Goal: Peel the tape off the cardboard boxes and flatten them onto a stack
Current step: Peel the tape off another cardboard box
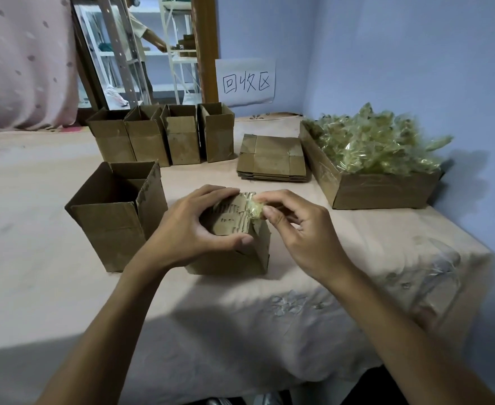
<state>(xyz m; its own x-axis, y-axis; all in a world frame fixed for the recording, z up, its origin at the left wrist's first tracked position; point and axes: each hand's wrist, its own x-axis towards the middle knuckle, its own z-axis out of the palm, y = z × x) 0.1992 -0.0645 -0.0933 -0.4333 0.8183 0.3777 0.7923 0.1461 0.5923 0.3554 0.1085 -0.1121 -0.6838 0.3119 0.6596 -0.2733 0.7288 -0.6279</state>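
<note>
Cloth-covered table (50, 287): one box in hand with its tape part-lifted, and by my judgement the job is well short of done.

Nearest, the left hand (187, 226) grips the small box (240, 252) from above, fingers curled over its top and thumb on the near face. The right hand (301, 229) pinches a crumpled wad of tape (253, 210) between thumb and forefinger at the box's top right edge; whether the wad is free of the cardboard I cannot tell. Just left stands an open box (114, 226). Behind it is a row of four boxes (164, 138), upright and not yet flattened. To their right lies a low stack (272, 159) of flattened ones, then a tray (386, 191) heaped with peeled scraps (374, 141).
</note>
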